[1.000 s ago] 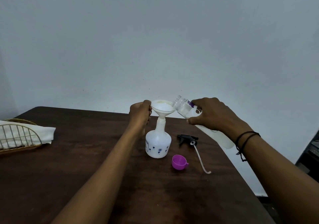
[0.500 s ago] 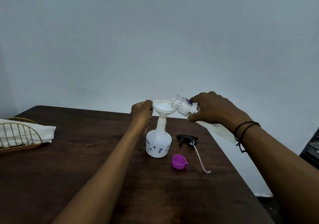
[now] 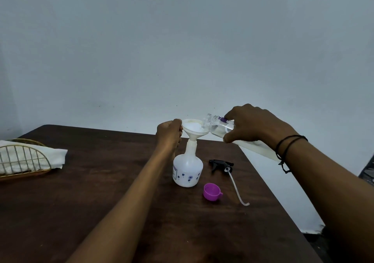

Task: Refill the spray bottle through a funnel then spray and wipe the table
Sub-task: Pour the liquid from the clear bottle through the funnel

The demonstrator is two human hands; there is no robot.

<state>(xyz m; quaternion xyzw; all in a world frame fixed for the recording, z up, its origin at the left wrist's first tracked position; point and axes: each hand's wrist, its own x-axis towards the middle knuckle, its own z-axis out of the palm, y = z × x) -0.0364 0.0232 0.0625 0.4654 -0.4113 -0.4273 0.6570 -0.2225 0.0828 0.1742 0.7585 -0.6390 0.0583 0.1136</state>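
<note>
The right hand (image 3: 255, 126), closed around the refill bottle (image 3: 217, 125), has raised its base since a second ago, steepening the pour. The left hand (image 3: 169, 134) pinches the funnel (image 3: 192, 128) seated in the spray bottle (image 3: 187, 171); refilling continues.

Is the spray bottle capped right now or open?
Open: the spray bottle has the funnel in its neck, and the trigger head lies on the table.
</note>
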